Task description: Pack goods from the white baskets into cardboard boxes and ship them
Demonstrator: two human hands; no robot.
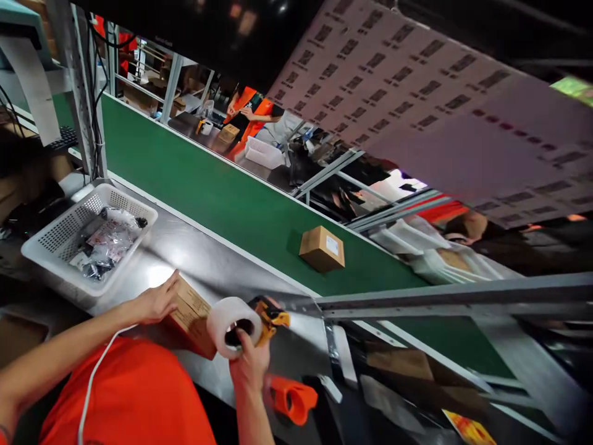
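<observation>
A small cardboard box (192, 309) stands tilted on the metal worktop close to my body. My left hand (160, 301) grips its upper left edge, fingers closed over the cardboard. At the box's right end is a yellow and black tape dispenser (273, 318) carrying a wide roll of clear tape (222, 321). My right hand (250, 361) is wrapped around the dispenser, with the thumb at the roll's core. The roll overlaps the box's end in view; I cannot tell whether they touch. Below my right hand lies an orange plastic tool (294, 398), its kind unclear.
A white perforated basket (44, 250) with bagged items sits on the left of the metal worktop (185, 241). Beyond runs a green conveyor belt (194, 191) carrying a labelled carton (323, 248). A metal frame bar (417, 300) crosses at right. Another person's hands (248, 113) show across the belt.
</observation>
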